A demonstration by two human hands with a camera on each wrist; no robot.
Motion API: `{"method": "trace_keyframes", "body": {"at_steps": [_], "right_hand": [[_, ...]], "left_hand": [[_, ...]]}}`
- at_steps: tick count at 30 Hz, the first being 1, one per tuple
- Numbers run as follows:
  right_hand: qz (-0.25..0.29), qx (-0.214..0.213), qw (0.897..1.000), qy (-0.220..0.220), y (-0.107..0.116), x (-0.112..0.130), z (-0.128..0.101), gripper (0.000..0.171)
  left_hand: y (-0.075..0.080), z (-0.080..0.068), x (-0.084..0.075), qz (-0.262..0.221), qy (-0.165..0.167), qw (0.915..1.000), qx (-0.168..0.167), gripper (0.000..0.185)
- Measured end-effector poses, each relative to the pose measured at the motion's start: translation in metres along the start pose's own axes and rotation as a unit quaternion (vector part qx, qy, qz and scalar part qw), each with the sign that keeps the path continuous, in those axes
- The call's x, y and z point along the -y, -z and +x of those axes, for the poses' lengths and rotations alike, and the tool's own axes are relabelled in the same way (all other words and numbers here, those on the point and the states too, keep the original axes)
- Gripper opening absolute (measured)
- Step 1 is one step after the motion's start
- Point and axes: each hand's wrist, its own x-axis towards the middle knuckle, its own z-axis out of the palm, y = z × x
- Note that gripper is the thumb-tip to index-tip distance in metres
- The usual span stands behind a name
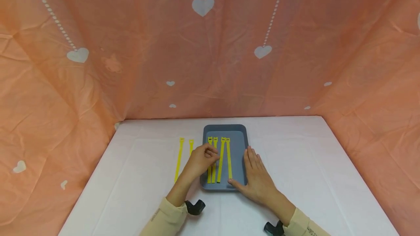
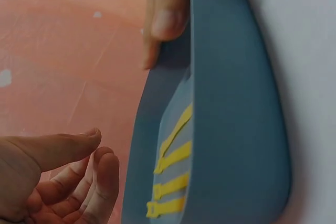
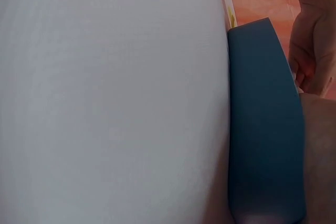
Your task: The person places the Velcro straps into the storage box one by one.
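A blue-grey tray (image 1: 240, 152) lies on the table with several yellow slotted-head straps (image 1: 221, 159), like reusable cable ties, side by side lengthwise in its left and middle part. Over the tray's left side hovers my left hand (image 1: 201, 160), fingers loosely curled, partly hiding the leftmost straps. In the left wrist view nothing shows between its thumb (image 2: 71, 148) and fingers. My right hand (image 1: 257, 181) lies along the tray's right wall with fingers straight, its thumb reaching over the near right corner. The right wrist view shows the tray's outer wall (image 3: 265, 124) close by.
Two more yellow straps, one long in view (image 1: 179, 159) and one partly behind the left hand (image 1: 191, 144), lie on the white table (image 1: 141, 177) left of the tray. An orange curtain (image 1: 229, 83) with hearts surrounds the table. Black wrist cameras (image 1: 195, 207) sit at both cuffs.
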Motion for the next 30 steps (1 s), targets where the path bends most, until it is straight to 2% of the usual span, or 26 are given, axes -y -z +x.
{"method": "trace_keyframes", "body": {"at_steps": [4, 11, 17, 23, 30], "right_hand": [[0.001, -0.005, 1.0, 0.001, 0.0, 0.0, 0.0, 0.119], [0.004, 0.001, 1.0, -0.001, -0.001, 0.001, 0.0, 0.119], [0.001, -0.002, 1.0, -0.001, -0.001, 0.0, 0.0, 0.12], [0.003, -0.004, 1.0, 0.001, -0.002, 0.0, 0.0, 0.12], [0.001, -0.006, 1.0, 0.001, -0.001, 0.002, 0.0, 0.119]], "left_hand": [[0.013, -0.003, 0.004, -0.011, 0.011, 0.9997, -0.02, 0.018], [0.034, -0.009, 0.017, 0.028, 0.028, 0.9966, -0.072, 0.015], [0.051, -0.014, 0.031, 0.017, 0.057, 0.9945, -0.087, 0.016], [0.067, -0.021, 0.045, 0.026, 0.08, 0.9909, -0.105, 0.017], [0.08, -0.028, 0.062, 0.034, 0.091, 0.9882, -0.118, 0.02]]}}
